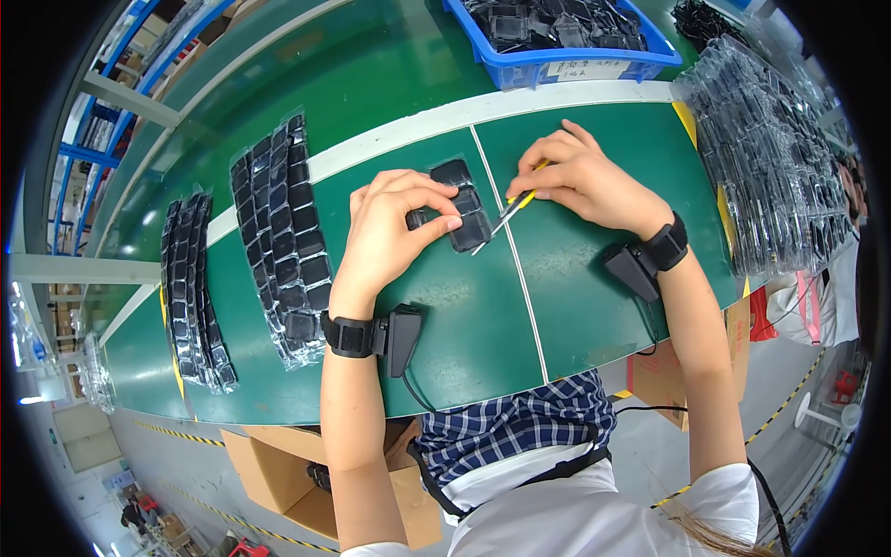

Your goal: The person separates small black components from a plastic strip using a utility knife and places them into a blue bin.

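"Black strip (471, 229): was the left hand (390, 227) on it?"
"Yes, pinching it over the green worktop (575, 297); the right hand (594, 187) gripped a yellow-handled tool (522, 199) (tip by the strip's edge)."
"Cutting, then?"
"Trimming, perhaps; the next move called for steady fingers."

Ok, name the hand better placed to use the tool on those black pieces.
Probably the right hand: it holds the yellow-handled tool close by, while the left hand holds the black pieces.
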The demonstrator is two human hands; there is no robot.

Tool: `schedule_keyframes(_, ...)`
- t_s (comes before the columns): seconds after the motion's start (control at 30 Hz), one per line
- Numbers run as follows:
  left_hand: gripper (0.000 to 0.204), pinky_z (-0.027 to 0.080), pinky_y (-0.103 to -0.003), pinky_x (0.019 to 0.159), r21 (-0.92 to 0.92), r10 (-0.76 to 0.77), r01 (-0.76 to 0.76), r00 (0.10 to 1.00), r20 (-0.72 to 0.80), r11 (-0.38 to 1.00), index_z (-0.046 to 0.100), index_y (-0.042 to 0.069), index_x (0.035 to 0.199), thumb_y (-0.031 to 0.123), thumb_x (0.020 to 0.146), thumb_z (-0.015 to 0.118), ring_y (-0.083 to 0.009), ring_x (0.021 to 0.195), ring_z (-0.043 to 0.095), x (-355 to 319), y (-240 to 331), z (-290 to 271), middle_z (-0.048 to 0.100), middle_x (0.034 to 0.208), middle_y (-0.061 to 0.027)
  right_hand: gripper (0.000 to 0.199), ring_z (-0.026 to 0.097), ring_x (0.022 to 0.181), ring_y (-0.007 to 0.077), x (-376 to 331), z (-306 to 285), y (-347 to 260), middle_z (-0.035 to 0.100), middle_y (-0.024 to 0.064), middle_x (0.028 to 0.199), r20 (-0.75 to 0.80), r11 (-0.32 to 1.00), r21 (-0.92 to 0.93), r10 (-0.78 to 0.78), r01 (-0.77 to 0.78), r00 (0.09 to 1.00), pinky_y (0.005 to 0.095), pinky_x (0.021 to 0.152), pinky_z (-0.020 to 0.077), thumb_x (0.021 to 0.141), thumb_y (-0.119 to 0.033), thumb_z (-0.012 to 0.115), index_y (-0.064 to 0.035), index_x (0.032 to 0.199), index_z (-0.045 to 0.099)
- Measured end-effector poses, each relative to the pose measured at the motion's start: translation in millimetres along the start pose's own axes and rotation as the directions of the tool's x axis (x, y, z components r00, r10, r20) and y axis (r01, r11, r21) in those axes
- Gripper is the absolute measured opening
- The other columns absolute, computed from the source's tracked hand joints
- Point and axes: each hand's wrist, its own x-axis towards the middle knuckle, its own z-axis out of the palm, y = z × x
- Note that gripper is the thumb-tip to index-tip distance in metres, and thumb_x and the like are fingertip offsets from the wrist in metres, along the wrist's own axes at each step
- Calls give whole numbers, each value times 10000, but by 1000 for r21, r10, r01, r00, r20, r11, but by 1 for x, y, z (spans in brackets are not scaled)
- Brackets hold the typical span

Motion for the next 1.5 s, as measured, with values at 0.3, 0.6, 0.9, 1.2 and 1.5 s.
schedule_keyframes(0.3,92,468,-399,985,-17,98,-103,980,-174,995,778,110,859,137,795,839,-261,1119,645,1,3,-16,761,1109,-9,242,579,1066,213,-13,-14,8,617,7,1056,-22,997,54,55,-54,998,460,1143,332,913,-56,707,-165,1112,791)
schedule_keyframes(0.6,102,433,-434,1050,110,-47,68,983,-178,992,796,134,868,129,781,851,-264,1205,587,-26,-9,-48,717,1188,9,329,553,991,240,2,3,-4,597,35,1049,-162,999,43,-6,13,987,380,976,441,880,-47,742,-153,1189,781)
schedule_keyframes(0.9,273,319,-460,1118,127,66,-43,981,-181,991,818,212,947,201,687,900,-279,1299,502,-21,17,-35,650,1301,5,346,552,973,231,5,11,-6,595,21,1018,-161,999,34,-25,31,987,382,987,442,863,-52,758,-176,1185,788)
schedule_keyframes(1.2,326,290,-447,1120,270,191,-186,982,10,945,861,212,934,166,614,906,-273,1359,463,-17,33,-13,634,1442,64,339,570,994,225,3,10,-8,593,8,1013,-119,999,50,1,5,993,425,1106,402,868,-51,755,-199,1170,795)
schedule_keyframes(1.5,124,325,-411,1053,195,159,-136,982,-106,971,818,143,886,189,776,851,-203,1252,574,-9,17,-3,705,1318,58,313,593,1027,202,-1,8,-9,585,-13,1027,-45,997,78,-13,17,999,527,1218,290,883,-59,750,-224,1145,793)
